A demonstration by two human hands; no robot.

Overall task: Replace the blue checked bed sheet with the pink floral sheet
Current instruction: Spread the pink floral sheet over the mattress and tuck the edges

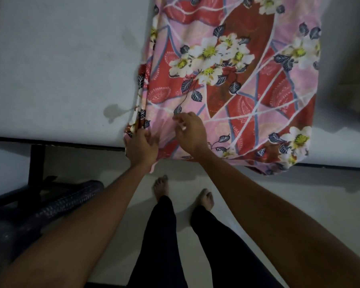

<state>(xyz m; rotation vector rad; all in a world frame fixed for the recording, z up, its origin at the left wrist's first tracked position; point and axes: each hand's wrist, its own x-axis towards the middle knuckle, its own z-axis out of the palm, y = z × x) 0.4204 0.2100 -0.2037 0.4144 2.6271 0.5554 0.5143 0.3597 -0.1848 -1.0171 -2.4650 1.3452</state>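
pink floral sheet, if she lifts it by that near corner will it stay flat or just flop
Likely flops: the pink floral sheet lies folded in soft layers and already droops over the mattress edge. Probably light, since the left hand bunches its edge easily. It may slide, resting loose on the bare surface.

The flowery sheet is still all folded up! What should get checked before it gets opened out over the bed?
1. Old blue checked sheet off the bed: ok, only the bare white mattress shows.
2. Pink floral sheet on the bed: ok, folded, near edge hanging over the side.
3. Left hand has hold of the layered edge: ok, fingers closed on the folds.
4. Right hand has hold: not ok, fingers curled over the cloth, no clear pinch.
5. Room to spread leftward: ok, mattress bare there.
6. Floor around the bare feet: ok, though a dark woven object sits to the left.
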